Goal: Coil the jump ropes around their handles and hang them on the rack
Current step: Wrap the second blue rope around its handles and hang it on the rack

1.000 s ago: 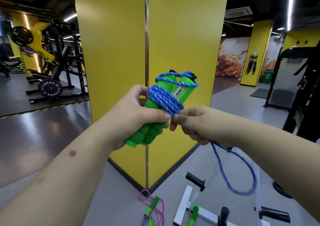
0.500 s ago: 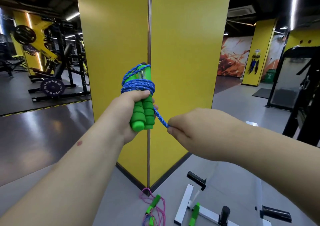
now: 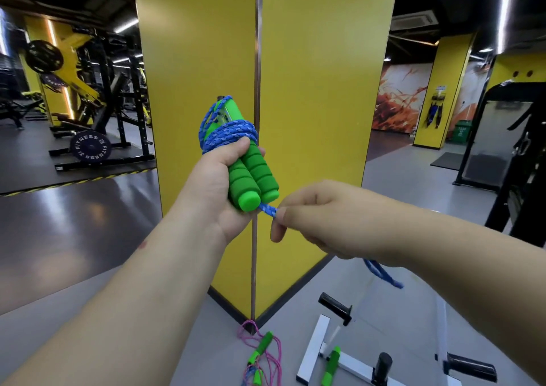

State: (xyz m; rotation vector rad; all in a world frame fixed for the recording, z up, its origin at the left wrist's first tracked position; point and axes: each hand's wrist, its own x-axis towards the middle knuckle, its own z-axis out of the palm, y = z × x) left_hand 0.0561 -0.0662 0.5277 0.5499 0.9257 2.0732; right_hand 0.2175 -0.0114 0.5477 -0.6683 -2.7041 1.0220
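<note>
Ribbed green foam handles (image 3: 251, 175), braided blue rope (image 3: 227, 133) coiled round.

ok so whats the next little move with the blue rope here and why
Probably carry the right hand up and around the green handles for another turn. The left hand grips both handles with blue rope already coiled near their tops, while the right pinches the rope just below them and loose rope hangs under that wrist.
</note>
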